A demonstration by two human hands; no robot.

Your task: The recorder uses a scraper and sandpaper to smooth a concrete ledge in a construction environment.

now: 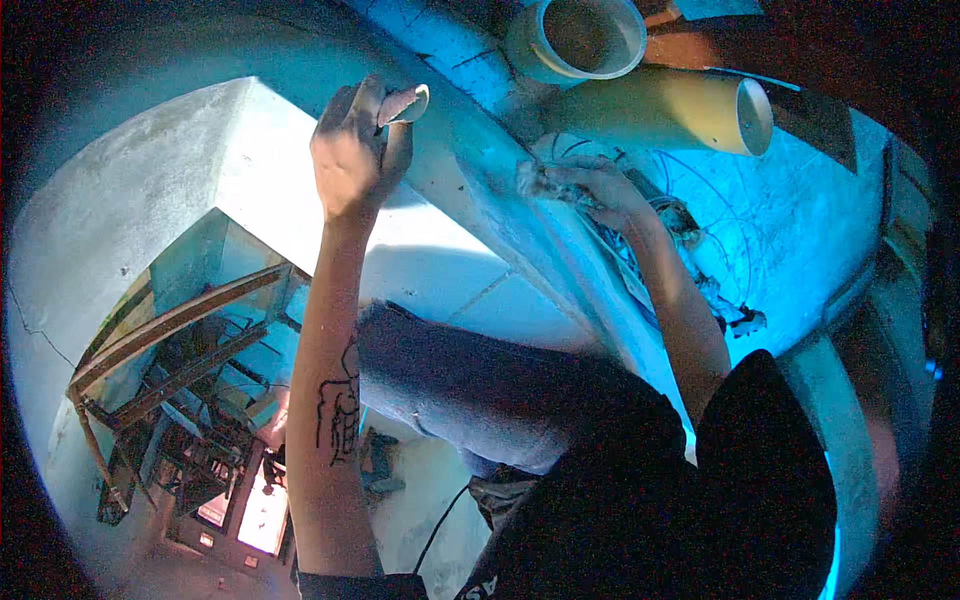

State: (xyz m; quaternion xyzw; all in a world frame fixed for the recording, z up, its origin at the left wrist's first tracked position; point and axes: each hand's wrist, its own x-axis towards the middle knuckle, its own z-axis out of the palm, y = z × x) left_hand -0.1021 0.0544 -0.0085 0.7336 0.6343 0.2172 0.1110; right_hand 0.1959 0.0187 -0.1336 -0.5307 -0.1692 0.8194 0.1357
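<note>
My left hand (349,146) is raised in front of a pale wall, its fingers curled around a small object (405,105). That object has a pinkish face and a pale curved rim; its kind is not clear, and my fingers hide the rest. Farther right, my right hand (604,191) rests at a long pale ledge (525,225). Its fingers close on a crumpled greyish thing (534,180), perhaps a rag, pressed against the ledge's edge. My thigh in grey trousers (480,375) lies below the ledge.
Past my right hand lie a wide open-ended pipe (551,41) and a yellowish pipe (652,109). Thin wires (724,225) and debris (682,221) lie behind my right forearm. At lower left, a brown metal frame (187,322) stands near a brightly lit opening (264,506).
</note>
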